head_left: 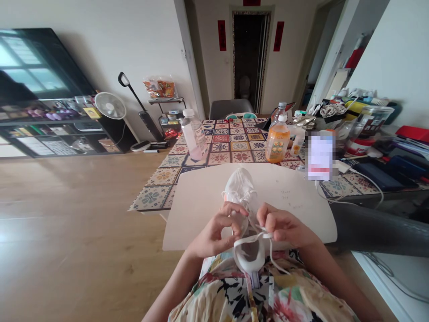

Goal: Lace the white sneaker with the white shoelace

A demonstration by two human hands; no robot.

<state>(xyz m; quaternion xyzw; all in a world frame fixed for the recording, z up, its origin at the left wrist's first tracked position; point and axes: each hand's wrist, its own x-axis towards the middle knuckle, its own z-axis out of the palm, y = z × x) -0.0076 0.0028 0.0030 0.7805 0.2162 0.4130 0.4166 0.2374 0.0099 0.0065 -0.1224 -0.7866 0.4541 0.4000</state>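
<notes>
While the white mesh sneaker [241, 210] lies toe-away on the pale paper sheet [197, 210] at the table edge, heel nearest you, your left hand [214, 232] and right hand [284, 226] pinch its white laces [254, 237]; fingers narrow, pulling them taut.

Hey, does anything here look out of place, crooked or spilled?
Nothing looks spilled or damaged. The white sneaker lies on a big sheet of paper that overhangs the table edge. Its laces hang loose between the left hand and right hand. The far right of the table is crowded with clutter.
</notes>
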